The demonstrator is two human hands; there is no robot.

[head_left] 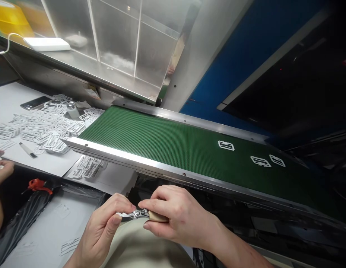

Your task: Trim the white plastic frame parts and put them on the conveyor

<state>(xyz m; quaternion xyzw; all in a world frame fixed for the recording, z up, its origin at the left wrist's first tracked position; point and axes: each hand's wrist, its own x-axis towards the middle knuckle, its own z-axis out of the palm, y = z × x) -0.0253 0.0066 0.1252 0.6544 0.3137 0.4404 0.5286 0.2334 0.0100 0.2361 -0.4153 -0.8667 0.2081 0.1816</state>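
Note:
My left hand (101, 227) and my right hand (173, 216) meet low in the middle of the view, both closed on a small metal cutter (139, 214) with a tan handle. The right hand wraps the handle; the left pinches the metal tip end. Just beyond them runs the green conveyor belt (161, 141) with three white plastic frame parts, one further left (226, 145) and two (260, 161) (277, 160) together at the right.
A heap of white plastic frames (44, 126) lies on the white table at left, with a phone (34, 103) and a small blade (28, 150). Another person's hand (1, 169) shows at the left edge. A steel shelf with a white power bank (47, 44) stands behind.

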